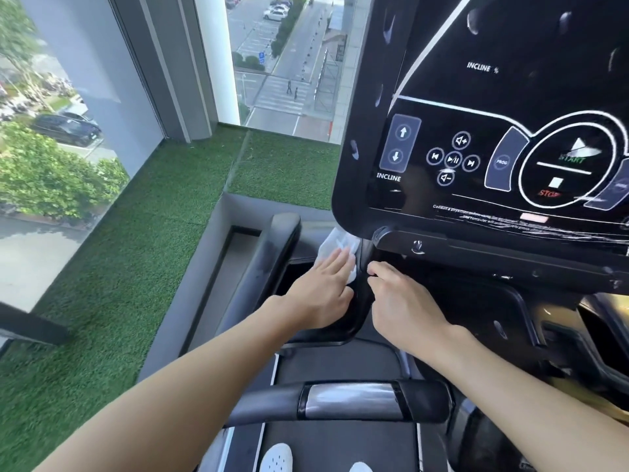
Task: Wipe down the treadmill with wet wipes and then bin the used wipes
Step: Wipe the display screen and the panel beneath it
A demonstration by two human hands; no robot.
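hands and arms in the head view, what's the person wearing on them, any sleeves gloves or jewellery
No sleeves are in view: the left forearm and right forearm are uncovered. The left hand and right hand have no gloves. No watch, bracelet or ring shows on the sides facing the camera.

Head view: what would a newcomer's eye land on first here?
The big black treadmill console with its START/STOP ring fills the upper right. Just below its lower-left corner, the left hand presses a white wet wipe flat, while the right hand curls at the black post beside it. To the left, green turf runs to a window over a street.
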